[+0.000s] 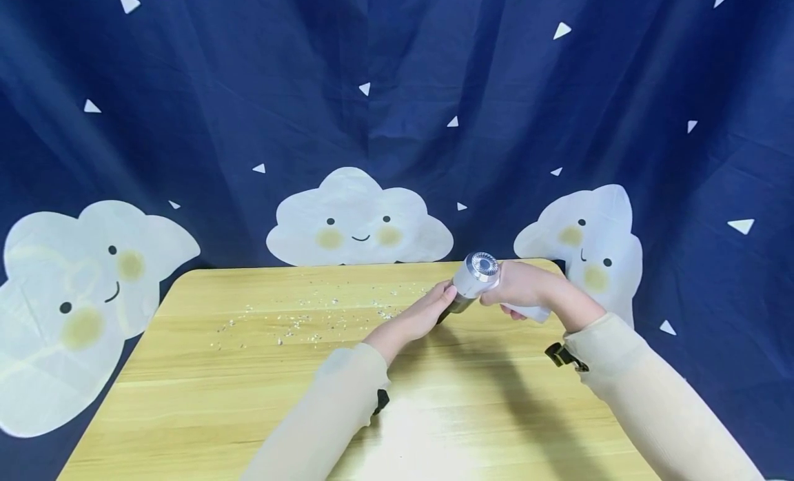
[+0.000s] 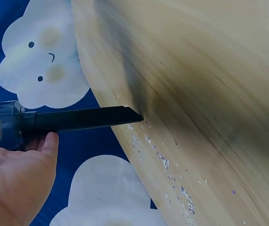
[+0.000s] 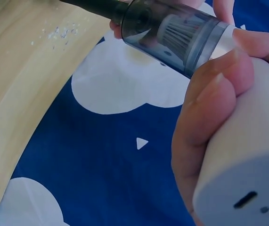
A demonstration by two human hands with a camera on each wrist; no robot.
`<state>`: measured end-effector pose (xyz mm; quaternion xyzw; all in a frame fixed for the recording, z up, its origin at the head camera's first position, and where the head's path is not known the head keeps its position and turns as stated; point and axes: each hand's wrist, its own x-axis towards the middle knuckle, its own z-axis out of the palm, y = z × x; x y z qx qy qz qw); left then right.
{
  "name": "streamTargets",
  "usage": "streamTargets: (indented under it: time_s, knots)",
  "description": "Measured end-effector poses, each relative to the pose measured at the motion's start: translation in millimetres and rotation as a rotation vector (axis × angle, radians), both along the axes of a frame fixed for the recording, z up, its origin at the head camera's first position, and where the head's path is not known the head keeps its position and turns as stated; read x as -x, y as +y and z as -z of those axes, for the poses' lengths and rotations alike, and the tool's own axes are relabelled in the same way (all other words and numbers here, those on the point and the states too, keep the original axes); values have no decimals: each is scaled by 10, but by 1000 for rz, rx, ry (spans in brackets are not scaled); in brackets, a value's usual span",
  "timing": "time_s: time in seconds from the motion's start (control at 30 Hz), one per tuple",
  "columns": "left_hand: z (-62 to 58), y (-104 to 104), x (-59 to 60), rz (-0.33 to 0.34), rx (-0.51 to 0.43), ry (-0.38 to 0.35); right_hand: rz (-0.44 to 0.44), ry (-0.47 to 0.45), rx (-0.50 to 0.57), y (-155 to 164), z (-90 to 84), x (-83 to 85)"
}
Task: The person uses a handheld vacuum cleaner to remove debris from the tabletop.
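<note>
Fingers (image 3: 209, 99) round vacuum (image 1: 474, 278), nozzle (image 2: 85, 118) near table (image 1: 205, 398) edge.

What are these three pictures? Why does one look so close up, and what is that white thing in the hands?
A person wears three cameras: one on the head and one on each wrist. The big picture is from the head camera, looking down at a wooden table in front of a blue cloth with smiling clouds. The other two are from the wrist cameras, so everything looks close and tilted.

The white thing is a small handheld vacuum. The right hand grips its white handle. The left hand touches the front part, near the dark see-through cup. From the left wrist you can see its long black nozzle, with the tip at the table.

Little pale crumbs lie scattered across the table's far side.
</note>
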<state>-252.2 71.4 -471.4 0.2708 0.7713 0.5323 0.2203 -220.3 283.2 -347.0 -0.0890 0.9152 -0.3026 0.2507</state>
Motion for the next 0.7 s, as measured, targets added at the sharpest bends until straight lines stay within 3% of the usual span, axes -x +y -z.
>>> streamTargets:
  time_s: [0.7]
  knots:
    - [-22,-126,23,-2,62,4,-13,4,44,-56,73,34]
